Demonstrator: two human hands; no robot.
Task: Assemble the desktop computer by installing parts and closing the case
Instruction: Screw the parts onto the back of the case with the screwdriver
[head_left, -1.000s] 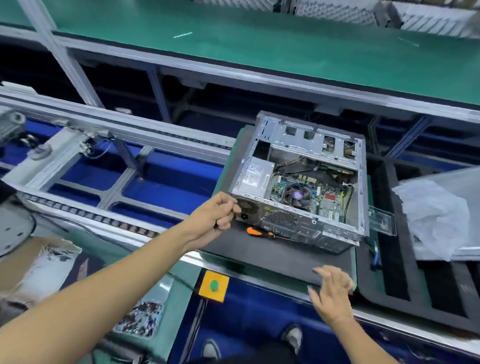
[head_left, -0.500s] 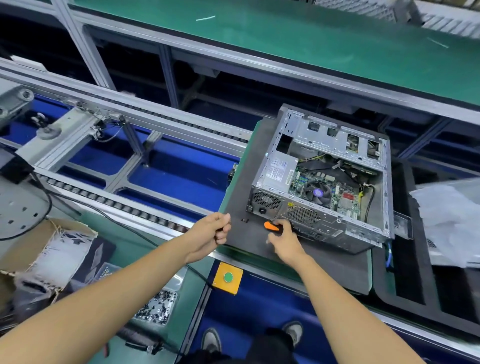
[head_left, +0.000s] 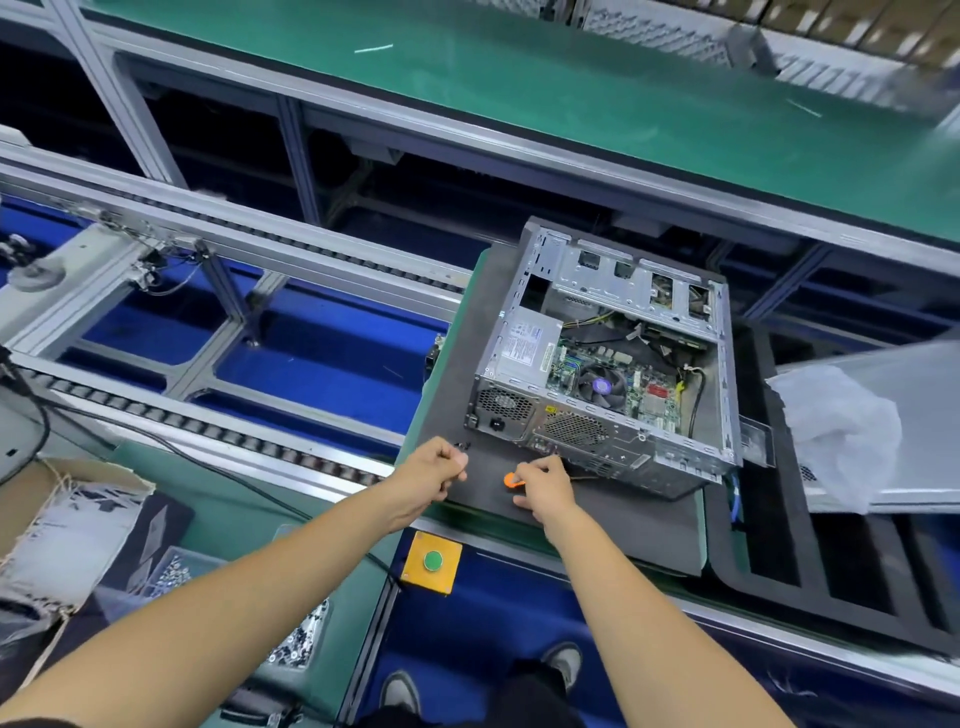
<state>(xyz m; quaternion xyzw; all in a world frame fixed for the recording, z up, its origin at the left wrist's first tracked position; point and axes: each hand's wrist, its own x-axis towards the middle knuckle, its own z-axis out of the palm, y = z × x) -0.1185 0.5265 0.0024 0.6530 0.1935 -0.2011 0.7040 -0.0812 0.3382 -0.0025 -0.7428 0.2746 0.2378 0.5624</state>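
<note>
An open desktop computer case (head_left: 608, 291) lies on its side on a dark foam pallet (head_left: 613, 525); its motherboard, CPU fan (head_left: 602, 387) and power supply (head_left: 527, 345) show inside. My right hand (head_left: 543, 486) grips the orange handle of a screwdriver (head_left: 511, 480) just in front of the case's rear panel. My left hand (head_left: 434, 470) is curled at the pallet's left edge, fingertips pinched together; whether it holds anything I cannot make out. Small dark screws (head_left: 462, 446) lie beside its knuckles.
A yellow box with a green button (head_left: 432, 561) sits under the pallet's front edge. Trays of screws (head_left: 301, 636) and a torn cardboard box (head_left: 62, 525) are at lower left. A white plastic bag (head_left: 841, 431) lies on a grey panel at right. Roller conveyor rails (head_left: 249, 431) run left.
My right hand came from the pallet's front edge to the orange screwdriver and closed on its handle. My left hand dropped from the case's corner to the pallet edge.
</note>
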